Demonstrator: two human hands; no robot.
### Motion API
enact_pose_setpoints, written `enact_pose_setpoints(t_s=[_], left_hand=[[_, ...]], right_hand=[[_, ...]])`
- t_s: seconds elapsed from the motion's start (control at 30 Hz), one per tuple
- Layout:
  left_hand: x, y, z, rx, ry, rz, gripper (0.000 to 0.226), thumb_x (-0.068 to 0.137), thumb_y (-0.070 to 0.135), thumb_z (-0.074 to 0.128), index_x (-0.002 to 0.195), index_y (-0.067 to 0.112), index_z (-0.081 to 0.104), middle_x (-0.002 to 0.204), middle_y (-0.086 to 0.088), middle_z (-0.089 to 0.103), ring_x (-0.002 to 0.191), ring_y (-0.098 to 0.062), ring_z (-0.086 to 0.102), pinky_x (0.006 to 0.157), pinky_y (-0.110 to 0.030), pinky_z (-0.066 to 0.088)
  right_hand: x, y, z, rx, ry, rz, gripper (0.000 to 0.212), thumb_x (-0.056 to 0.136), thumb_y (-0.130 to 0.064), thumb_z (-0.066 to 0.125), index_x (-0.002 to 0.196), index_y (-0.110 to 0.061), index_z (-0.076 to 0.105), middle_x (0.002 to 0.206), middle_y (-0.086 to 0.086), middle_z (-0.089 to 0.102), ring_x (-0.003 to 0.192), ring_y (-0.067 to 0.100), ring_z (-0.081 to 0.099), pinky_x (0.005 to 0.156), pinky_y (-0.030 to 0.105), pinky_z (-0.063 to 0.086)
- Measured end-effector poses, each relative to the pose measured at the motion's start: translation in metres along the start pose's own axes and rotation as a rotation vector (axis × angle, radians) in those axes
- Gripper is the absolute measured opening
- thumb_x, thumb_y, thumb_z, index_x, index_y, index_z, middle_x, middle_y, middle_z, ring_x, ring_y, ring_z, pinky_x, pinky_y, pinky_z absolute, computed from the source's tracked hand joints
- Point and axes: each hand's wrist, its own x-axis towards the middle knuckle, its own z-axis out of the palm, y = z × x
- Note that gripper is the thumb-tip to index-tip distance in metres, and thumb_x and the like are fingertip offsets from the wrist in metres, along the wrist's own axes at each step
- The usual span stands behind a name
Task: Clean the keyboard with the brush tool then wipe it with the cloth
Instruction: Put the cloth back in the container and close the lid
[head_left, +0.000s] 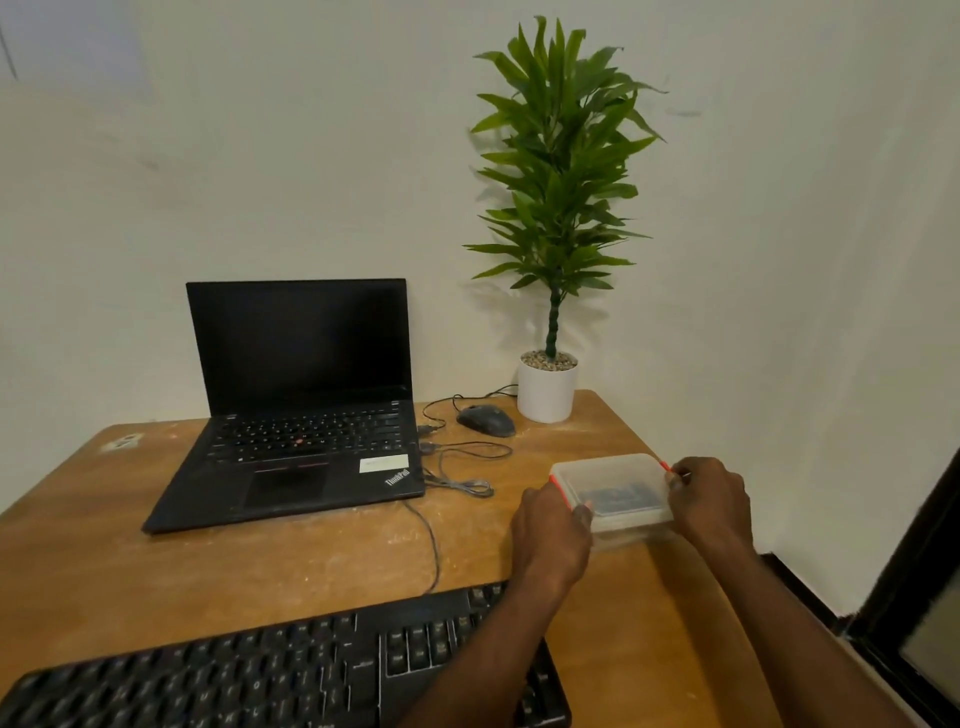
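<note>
1 keyboard (291, 670); 1 laptop (296, 405); 1 mouse (486, 420); 1 plant (558, 208); 1 box (613, 491), contents unclear; 2 hands (553, 530).

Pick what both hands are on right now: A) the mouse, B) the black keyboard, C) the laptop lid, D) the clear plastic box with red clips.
D: the left hand and right hand grip opposite ends of the lidded plastic box, right of the laptop.

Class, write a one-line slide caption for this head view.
Both hands, left hand and right hand, grasp a lidded plastic box beyond the keyboard.
</note>
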Motion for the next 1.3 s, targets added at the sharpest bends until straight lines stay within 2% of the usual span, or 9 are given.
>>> enact_pose_setpoints(t_s=[0.2,0.3,0.47,0.57,0.67,0.87,0.97,1.07,1.3], left_hand=[[-0.033,0.013,-0.043,0.101,0.028,0.062,0.037,0.111,0.040,0.050,0.134,0.012,0.059,0.132,-0.008,0.058,0.123,-0.029,0.059,0.099,-0.036,0.045],[-0.073,-0.002,-0.094,0.027,0.148,0.101,0.047,0.110,0.049,0.049,0.151,0.027,0.049,0.141,0.009,0.055,0.122,-0.011,0.061,0.106,-0.038,0.052],[-0.151,-0.068,-0.188,0.052,0.308,0.030,0.049,0.103,0.046,0.055,0.151,0.039,0.047,0.120,0.031,0.053,0.102,0.019,0.055,0.074,-0.012,0.047],[-0.188,-0.112,-0.241,0.203,0.407,-0.131,0.062,0.096,0.059,0.051,0.155,0.040,0.043,0.141,0.012,0.059,0.113,0.003,0.058,0.093,-0.032,0.053],[-0.220,-0.148,-0.287,0.318,0.461,-0.317,0.097,0.074,0.076,0.054,0.160,0.035,0.040,0.155,-0.005,0.052,0.137,-0.031,0.051,0.111,-0.058,0.046],[-0.252,-0.198,-0.328,0.133,0.204,-0.458,0.169,0.021,0.088,0.087,0.167,0.043,0.018,0.165,0.002,0.042,0.145,-0.029,0.046,0.120,-0.056,0.040],[-0.249,-0.205,-0.328,0.165,0.191,-0.411,0.157,0.034,0.063,0.103,0.166,0.044,0.021,0.161,0.002,0.048,0.141,-0.027,0.048,0.118,-0.054,0.043],[-0.237,-0.213,-0.330,0.149,0.259,-0.380,0.144,0.049,0.035,0.107,0.166,0.041,0.025,0.157,-0.003,0.052,0.135,-0.029,0.053,0.113,-0.052,0.046],[-0.198,-0.229,-0.333,0.150,0.299,-0.270,0.136,0.057,0.037,0.104,0.168,0.032,0.025,0.154,-0.008,0.054,0.132,-0.029,0.056,0.111,-0.050,0.050]], right_hand=[[-0.031,-0.005,-0.021,0.002,0.087,0.055,0.041,0.102,-0.035,0.054,0.135,-0.012,0.057,0.125,0.018,0.066,0.109,0.040,0.063,0.086,0.046,0.050],[-0.074,-0.007,-0.039,0.129,0.172,0.001,0.040,0.102,-0.038,0.052,0.130,-0.011,0.059,0.122,0.018,0.067,0.102,0.039,0.063,0.080,0.044,0.047],[-0.156,-0.021,-0.043,0.246,0.011,-0.029,0.022,0.098,-0.036,0.056,0.113,-0.023,0.066,0.103,0.008,0.068,0.082,0.022,0.057,0.082,0.044,0.049],[-0.195,-0.034,-0.034,0.274,-0.149,-0.046,0.033,0.092,-0.046,0.060,0.119,-0.026,0.065,0.104,-0.001,0.067,0.082,0.013,0.058,0.082,0.040,0.049],[-0.222,-0.044,-0.026,0.250,-0.347,-0.100,0.069,0.076,-0.069,0.059,0.134,-0.031,0.056,0.118,-0.008,0.063,0.101,0.014,0.058,0.086,0.039,0.049],[-0.245,-0.051,-0.015,0.078,-0.579,-0.266,0.107,0.058,-0.073,0.078,0.149,-0.035,0.037,0.134,-0.015,0.054,0.115,0.011,0.032,0.087,0.034,0.033],[-0.243,-0.050,-0.009,0.051,-0.583,-0.282,0.118,0.049,-0.069,0.084,0.151,-0.035,0.034,0.137,-0.014,0.055,0.124,0.019,0.038,0.091,0.033,0.031],[-0.241,-0.058,-0.004,0.077,-0.552,-0.264,0.106,0.064,-0.042,0.091,0.152,-0.030,0.033,0.137,-0.007,0.054,0.122,0.019,0.034,0.087,0.033,0.035],[-0.215,-0.079,0.021,0.133,-0.518,-0.252,0.092,0.070,-0.033,0.090,0.146,-0.026,0.039,0.105,-0.010,0.039,0.125,0.023,0.040,0.080,0.033,0.039]])
